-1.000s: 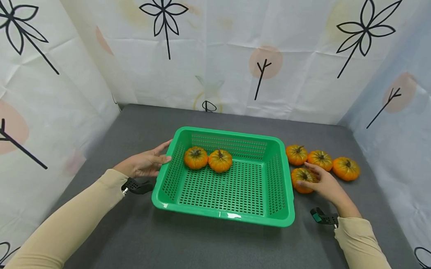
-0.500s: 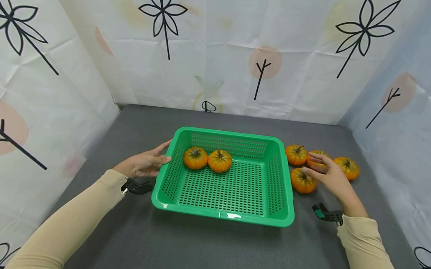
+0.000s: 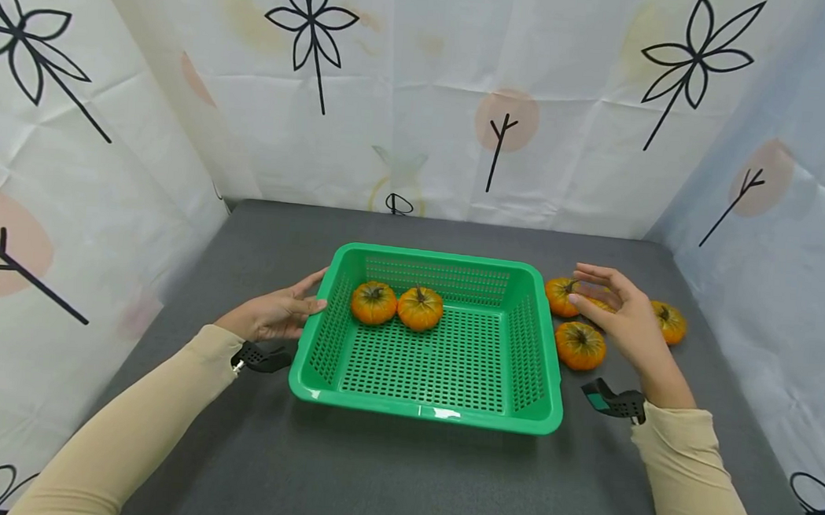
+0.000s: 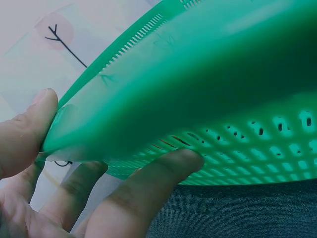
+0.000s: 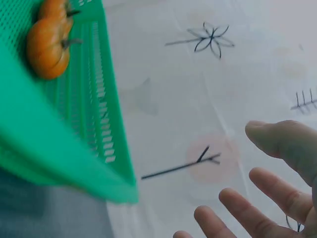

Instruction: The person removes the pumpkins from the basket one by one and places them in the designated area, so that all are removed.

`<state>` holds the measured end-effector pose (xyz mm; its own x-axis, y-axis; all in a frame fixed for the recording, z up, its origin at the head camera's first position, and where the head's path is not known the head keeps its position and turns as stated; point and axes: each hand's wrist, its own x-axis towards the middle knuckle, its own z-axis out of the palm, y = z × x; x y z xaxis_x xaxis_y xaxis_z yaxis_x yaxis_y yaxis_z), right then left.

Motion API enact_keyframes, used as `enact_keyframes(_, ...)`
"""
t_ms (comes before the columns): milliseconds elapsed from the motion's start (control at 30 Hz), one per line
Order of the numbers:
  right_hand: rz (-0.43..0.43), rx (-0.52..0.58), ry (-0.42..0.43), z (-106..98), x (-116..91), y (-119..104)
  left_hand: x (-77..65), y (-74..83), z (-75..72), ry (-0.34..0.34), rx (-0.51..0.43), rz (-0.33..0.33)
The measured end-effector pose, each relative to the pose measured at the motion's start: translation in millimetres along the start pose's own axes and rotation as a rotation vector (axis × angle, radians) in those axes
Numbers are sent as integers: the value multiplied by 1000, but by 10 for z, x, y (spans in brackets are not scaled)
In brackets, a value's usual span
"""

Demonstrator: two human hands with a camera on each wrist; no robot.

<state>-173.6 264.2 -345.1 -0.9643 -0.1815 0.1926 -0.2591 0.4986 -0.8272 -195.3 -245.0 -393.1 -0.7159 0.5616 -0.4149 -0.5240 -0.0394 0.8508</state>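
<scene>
A green plastic basket [image 3: 417,415] stands mid-table with two small orange pumpkins [image 3: 374,302] inside, at its left back. My left hand [image 3: 270,312] holds the basket's left side. In the left wrist view its thumb [image 4: 42,114] is at the rim and a finger [image 4: 168,166] touches the perforated wall from outside. On the right, my right hand [image 3: 622,314] hovers over several more pumpkins [image 3: 580,346], fingers spread and nothing in it. It partly covers the back ones. In the right wrist view these fingers [image 5: 242,213] stand apart from the basket [image 5: 111,94].
A dark grey cloth covers the table [image 3: 398,485]. White curtains [image 3: 434,133] with flower and tree drawings stand behind and at both sides. A pumpkin [image 3: 669,324] lies at the right end of the loose group, partly behind my right hand.
My right hand has lifted off the front loose pumpkin and moved back over the rear ones. That pumpkin stays beside the basket. My left hand and the basket hold still.
</scene>
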Motion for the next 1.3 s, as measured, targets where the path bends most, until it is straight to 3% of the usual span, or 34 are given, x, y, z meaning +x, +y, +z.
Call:
enact_keyframes(233, -151, 105, 7, 147, 118, -272, 4, 4, 3, -6, 5, 5)
enact_keyframes(400, -184, 130, -36, 272, 281, -434, 0, 3, -2, -3, -7, 1)
enact_keyframes(700, -166, 195, -120, 627, 514, -584, 1, 5, 1, 3, -13, -8)
enact_keyframes(933, -119, 266, -236, 984, 625, -594, 13, -6, -13, 5, 46, 6)
enact_keyframes(1300, 44, 101, -400, 1523, 809, -431, 23, -14, -19, 1, 50, 9)
